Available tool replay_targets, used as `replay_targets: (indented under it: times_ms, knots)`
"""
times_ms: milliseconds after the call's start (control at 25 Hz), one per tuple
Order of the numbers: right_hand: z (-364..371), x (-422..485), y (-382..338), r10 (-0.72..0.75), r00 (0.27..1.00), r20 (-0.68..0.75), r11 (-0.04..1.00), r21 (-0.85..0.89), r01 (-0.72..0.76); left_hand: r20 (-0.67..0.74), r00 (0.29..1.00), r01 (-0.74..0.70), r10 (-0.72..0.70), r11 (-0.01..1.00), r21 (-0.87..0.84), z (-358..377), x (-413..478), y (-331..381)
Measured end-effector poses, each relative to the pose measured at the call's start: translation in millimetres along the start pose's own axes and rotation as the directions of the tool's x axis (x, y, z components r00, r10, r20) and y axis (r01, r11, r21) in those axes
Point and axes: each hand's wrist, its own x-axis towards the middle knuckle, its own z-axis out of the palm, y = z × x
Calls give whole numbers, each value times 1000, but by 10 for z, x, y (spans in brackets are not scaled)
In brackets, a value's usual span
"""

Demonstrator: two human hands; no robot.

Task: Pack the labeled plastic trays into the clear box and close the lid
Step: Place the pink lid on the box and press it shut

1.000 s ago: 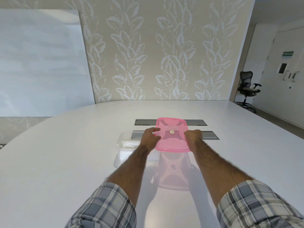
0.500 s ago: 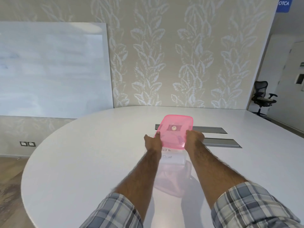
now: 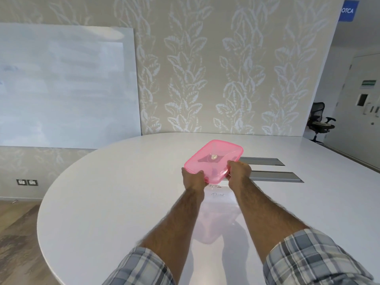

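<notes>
**Pink lid swung round over the box, not yet seated**

The translucent pink plastic lid with rounded corners has turned since a second ago. Then it sat square between the two hands, held at its left and right sides; now it lies slantwise, its far corner pointing toward the far right of the round white table, and both hands have come round to its near edge. The left hand has its fingers closed over the near left corner; the right hand is clamped on the near right edge, thumb on top.

Below the lid, just between the forearms, sits the clear plastic box, near the middle of the table and a little toward its right side, beside the two grey metal cable hatches. Handwritten labels show through its near wall, so the trays look already packed, though I cannot count them. A second ago the box showed to the left of the lid; now the lid covers it.

I'd judge this the closing step. The lid looks tilted, near edge lifted, and I cannot tell whether its far edge touches the rim. Squaring it to the box and pressing down remains.
</notes>
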Motion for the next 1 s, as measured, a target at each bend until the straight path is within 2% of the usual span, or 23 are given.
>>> replay_targets:
  times_ms: [120,360,560,760,880,1000]
  knots:
    - [-53,63,-63,3,999,32,1000,10,-4,84,995,39,-44,997,65,-126,172,140]
    - [-195,393,-263,-52,999,-2,997,-59,51,127,990,29,-67,959,281,-211,456,331]
    - [-267,716,-299,10,996,85,956,-293,15,81,996,-10,-28,901,434,-217,644,369]
    - [-372,979,-239,85,990,112,915,-401,-33,45,999,-47,25,812,582,-196,745,254]
    - [-435,1098,-145,70,985,156,860,-510,20,42,999,-52,33,757,651,-200,783,169]
    - [-468,1177,-57,-4,985,172,749,-652,117,65,997,-74,39,686,724,-165,830,111]
